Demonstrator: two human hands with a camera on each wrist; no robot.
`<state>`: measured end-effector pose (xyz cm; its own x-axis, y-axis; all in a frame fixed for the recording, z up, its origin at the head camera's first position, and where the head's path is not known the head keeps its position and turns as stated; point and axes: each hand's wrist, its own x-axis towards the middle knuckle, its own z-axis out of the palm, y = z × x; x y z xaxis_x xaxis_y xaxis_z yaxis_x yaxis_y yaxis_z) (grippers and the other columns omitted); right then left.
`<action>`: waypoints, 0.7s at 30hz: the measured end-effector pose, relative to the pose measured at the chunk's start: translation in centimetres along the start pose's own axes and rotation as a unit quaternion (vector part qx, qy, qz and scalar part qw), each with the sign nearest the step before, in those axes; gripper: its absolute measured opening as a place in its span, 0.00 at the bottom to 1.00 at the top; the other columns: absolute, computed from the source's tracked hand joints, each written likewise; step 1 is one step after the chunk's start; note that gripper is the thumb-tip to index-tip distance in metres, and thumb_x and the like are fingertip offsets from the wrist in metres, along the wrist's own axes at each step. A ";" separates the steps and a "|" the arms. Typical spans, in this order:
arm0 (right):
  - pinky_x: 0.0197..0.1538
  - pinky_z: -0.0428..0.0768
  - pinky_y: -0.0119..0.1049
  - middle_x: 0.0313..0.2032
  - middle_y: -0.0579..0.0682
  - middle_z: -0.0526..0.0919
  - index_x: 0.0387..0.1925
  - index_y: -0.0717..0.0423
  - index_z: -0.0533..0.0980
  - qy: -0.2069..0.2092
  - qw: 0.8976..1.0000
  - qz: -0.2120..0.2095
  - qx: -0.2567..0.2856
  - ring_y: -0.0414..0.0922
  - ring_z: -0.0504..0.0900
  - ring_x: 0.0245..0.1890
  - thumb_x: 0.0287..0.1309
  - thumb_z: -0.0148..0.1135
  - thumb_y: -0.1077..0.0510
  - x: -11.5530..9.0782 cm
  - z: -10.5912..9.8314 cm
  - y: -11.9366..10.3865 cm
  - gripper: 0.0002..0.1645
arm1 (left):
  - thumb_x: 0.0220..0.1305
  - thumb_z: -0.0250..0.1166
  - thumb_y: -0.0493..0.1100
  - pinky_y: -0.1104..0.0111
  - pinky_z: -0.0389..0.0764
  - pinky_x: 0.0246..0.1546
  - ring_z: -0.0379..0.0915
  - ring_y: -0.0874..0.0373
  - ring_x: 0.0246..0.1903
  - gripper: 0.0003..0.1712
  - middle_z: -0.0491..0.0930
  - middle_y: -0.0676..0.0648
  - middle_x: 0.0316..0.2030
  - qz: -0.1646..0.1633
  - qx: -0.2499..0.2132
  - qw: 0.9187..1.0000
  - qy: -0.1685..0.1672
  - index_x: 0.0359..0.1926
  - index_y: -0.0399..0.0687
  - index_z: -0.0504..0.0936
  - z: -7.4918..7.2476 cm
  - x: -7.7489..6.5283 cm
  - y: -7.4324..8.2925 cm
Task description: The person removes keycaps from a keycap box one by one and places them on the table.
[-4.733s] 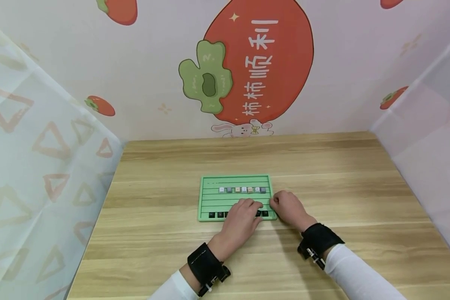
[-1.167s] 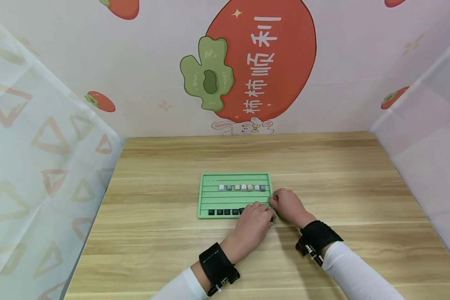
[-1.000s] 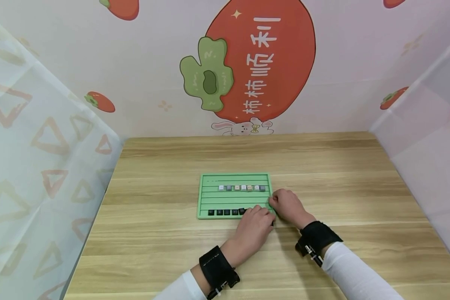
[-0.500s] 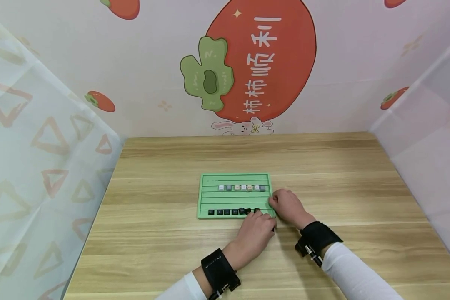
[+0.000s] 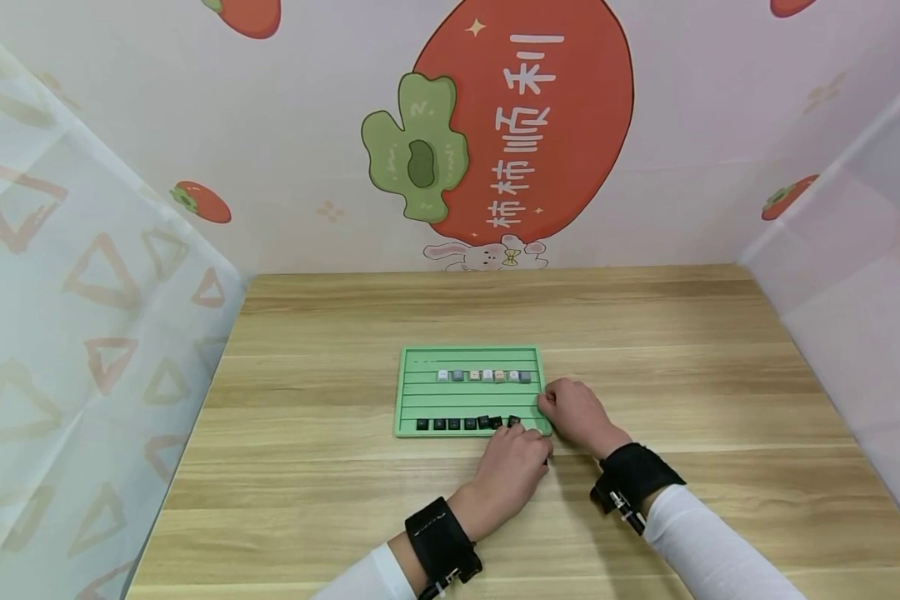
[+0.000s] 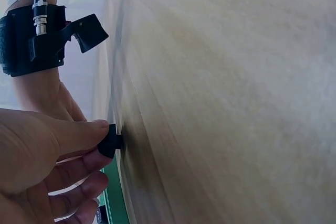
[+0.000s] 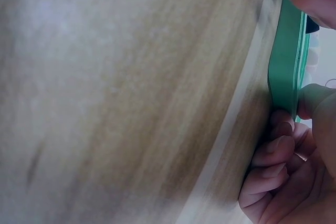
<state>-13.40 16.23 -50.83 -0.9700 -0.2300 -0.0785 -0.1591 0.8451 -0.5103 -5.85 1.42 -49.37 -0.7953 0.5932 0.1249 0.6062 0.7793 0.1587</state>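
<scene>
A green ridged tray [image 5: 450,402] bears a row of several white, grey and beige keycaps [image 5: 487,376] and, along its front, a row of black keycaps [image 5: 453,424]. The right end of the black row is uneven. My left hand [image 5: 506,468] is just off the tray's front edge. In the left wrist view, its thumb and fingers pinch a black keycap [image 6: 108,141] low over the table. My right hand [image 5: 577,412] grips the tray's right edge, with the thumb [image 7: 314,98] on the rim and the other fingers curled against the side.
The wooden table [image 5: 315,483] runs up to a printed back wall [image 5: 292,150]. White patterned side panels [image 5: 120,300] stand at left and right. Each wrist wears a black camera band [image 5: 442,542].
My left hand has moved right and toward me from over the black row, taking a black keycap off the tray's front. Keycaps at the row's right end now sit askew. My right hand stays put.
</scene>
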 end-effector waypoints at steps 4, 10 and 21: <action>0.22 0.55 0.33 0.11 0.42 0.54 0.09 0.52 0.59 0.002 1.000 -0.002 0.000 0.39 0.54 0.14 0.56 0.53 0.59 0.0 0.0 0.0 0.23 | 0.54 0.67 0.50 0.71 0.66 0.29 0.70 0.62 0.30 0.04 0.79 0.58 0.29 -0.001 0.002 1.000 -0.001 0.31 0.59 0.83 0.0 0.0 0.0; 0.22 0.56 0.33 0.11 0.42 0.54 0.09 0.52 0.59 0.003 1.000 -0.003 0.001 0.39 0.55 0.14 0.56 0.53 0.59 0.0 0.0 -0.1 0.22 | 0.54 0.67 0.52 0.71 0.67 0.30 0.71 0.62 0.30 0.06 0.79 0.57 0.30 -0.002 0.009 1.000 -0.002 0.31 0.58 0.82 0.0 -0.1 0.0; 0.21 0.57 0.33 0.11 0.42 0.55 0.09 0.52 0.59 0.002 1.000 -0.001 -0.002 0.40 0.56 0.13 0.56 0.53 0.59 0.0 0.0 -0.1 0.23 | 0.56 0.65 0.52 0.70 0.66 0.30 0.69 0.62 0.31 0.07 0.78 0.57 0.30 -0.003 -0.004 1.000 0.004 0.33 0.58 0.84 -0.1 0.1 -0.1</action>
<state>-13.38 16.17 -50.82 -0.9703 -0.2302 -0.0741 -0.1620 0.8462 -0.5077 -6.00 1.40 -49.30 -0.7989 0.5870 0.1314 0.6015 0.7813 0.1666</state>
